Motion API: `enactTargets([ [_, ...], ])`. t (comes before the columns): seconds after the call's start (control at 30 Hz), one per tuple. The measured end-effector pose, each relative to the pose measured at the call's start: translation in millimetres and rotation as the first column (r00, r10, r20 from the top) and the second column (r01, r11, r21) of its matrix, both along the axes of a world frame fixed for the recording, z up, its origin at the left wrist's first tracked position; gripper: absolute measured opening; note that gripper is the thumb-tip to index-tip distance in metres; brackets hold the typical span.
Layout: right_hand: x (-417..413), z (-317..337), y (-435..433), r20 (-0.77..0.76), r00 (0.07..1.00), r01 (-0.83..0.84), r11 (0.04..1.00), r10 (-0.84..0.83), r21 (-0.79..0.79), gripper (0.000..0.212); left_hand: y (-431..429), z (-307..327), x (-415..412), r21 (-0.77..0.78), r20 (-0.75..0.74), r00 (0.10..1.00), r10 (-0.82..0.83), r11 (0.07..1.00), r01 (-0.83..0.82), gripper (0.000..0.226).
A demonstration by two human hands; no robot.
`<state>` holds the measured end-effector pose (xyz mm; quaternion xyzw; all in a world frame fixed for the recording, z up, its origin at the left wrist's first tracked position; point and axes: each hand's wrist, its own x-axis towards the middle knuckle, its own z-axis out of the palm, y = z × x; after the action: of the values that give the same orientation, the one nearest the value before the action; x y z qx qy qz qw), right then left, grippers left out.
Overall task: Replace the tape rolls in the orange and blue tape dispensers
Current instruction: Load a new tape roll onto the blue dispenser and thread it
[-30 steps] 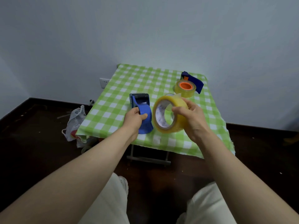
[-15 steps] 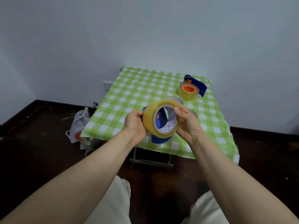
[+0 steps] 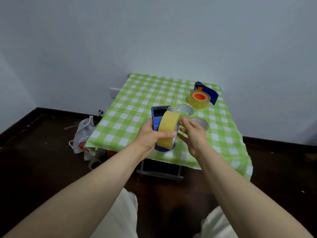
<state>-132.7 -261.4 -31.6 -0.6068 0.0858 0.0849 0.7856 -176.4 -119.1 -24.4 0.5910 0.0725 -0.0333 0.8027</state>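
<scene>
My left hand (image 3: 149, 137) grips the blue tape dispenser (image 3: 157, 116) above the table's front edge, its thumb lying across a wide yellow tape roll (image 3: 167, 129) that sits edge-on against the dispenser's right side. My right hand (image 3: 193, 134) is just right of the roll, fingers spread, fingertips at the roll's side face. A second dispenser (image 3: 208, 92), dark blue with an orange part, lies at the table's far right. In front of it lies a yellowish tape roll with an orange core (image 3: 199, 99).
Two near-empty clear tape rolls (image 3: 185, 109) (image 3: 200, 123) lie flat on the green checked tablecloth (image 3: 137, 103), right of my hands. On the dark floor left of the table are a white plastic bag (image 3: 84, 133) and a loose tape ring (image 3: 94, 163). A wall stands behind.
The yellow roll has turned from facing me to edge-on and moved against the blue dispenser. My left thumb now lies over the roll, and my right hand has loosened its grip on it.
</scene>
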Motion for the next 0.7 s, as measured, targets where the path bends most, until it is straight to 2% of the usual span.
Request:
enactTargets([
  [0.13, -4.7, 6.1, 5.3, -0.146, 0.988, -0.049, 0.997, 0.058, 0.067, 0.036, -2.7, -6.6, -4.2, 0.136, 0.023, 1.0, -0.014, 0.991, 0.011, 0.053],
  [0.23, -7.6, 8.9, 8.4, -0.155, 0.981, -0.094, 0.984, 0.118, 0.154, 0.023, -5.7, -5.8, -6.7, 0.206, 0.03, 0.999, -0.028, 0.978, 0.021, 0.055],
  [0.27, -9.1, 9.3, 9.8, -0.159, 0.978, -0.103, 0.979, 0.132, 0.174, 0.026, -6.2, -5.0, -7.3, 0.236, 0.03, 0.999, -0.04, 0.971, 0.032, 0.061],
  [0.37, -10.7, 6.8, 15.1, -0.163, 0.979, -0.072, 0.957, 0.121, 0.281, 0.062, -5.2, -6.0, -5.1, 0.316, 0.046, 0.997, -0.061, 0.948, 0.043, 0.084],
  [0.4, -12.0, 6.3, 16.5, -0.162, 0.98, -0.057, 0.943, 0.115, 0.328, 0.064, -5.5, -4.9, -5.1, 0.331, 0.055, 0.997, -0.059, 0.943, 0.038, 0.092],
  [0.47, -13.5, 5.7, 16.6, -0.135, 0.984, -0.057, 0.919, 0.118, 0.389, 0.043, -6.1, -3.2, -4.2, 0.363, 0.052, 0.996, -0.074, 0.931, 0.05, 0.096],
  [0.53, -16.4, 10.1, 17.0, -0.092, 0.992, -0.048, 0.929, 0.087, 0.366, 0.017, -7.3, -3.5, -4.8, 0.391, 0.064, 0.994, -0.094, 0.918, 0.061, 0.08],
  [0.6, -17.1, 11.5, 18.8, -0.066, 0.995, -0.051, 0.941, 0.078, 0.334, 0.019, -7.2, -8.4, -3.6, 0.37, 0.062, 0.994, -0.091, 0.927, 0.062, 0.063],
  [0.7, -16.7, 7.2, 22.0, -0.078, 0.991, -0.077, 0.945, 0.107, 0.318, 0.031, -5.4, -11.2, -3.9, 0.33, 0.055, 0.992, -0.112, 0.94, 0.087, 0.054],
])
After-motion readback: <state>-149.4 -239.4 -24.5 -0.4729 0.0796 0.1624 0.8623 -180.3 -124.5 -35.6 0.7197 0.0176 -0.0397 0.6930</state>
